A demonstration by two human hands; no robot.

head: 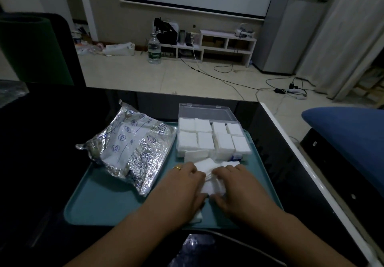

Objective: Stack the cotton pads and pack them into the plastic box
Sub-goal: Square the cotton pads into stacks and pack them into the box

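A clear plastic box (180, 142) with its lid (204, 111) swung open behind it stands on a teal tray (108, 200). Several stacks of white square cotton pads (209, 138) fill it. Just in front of the box lies a loose heap of cotton pads (209, 172). My left hand (182, 187) and my right hand (239, 187) grip this heap from either side, fingers curled on the pads. A gold ring shows on my left hand. One more pad (197, 214) peeks out under my left wrist.
A crumpled silver foil bag (128, 152) lies on the tray's left half. The tray sits on a dark glossy table (280, 142) with a white right edge. A blue cushion (349, 137) lies to the right. Beyond is floor with cables and a water bottle (154, 48).
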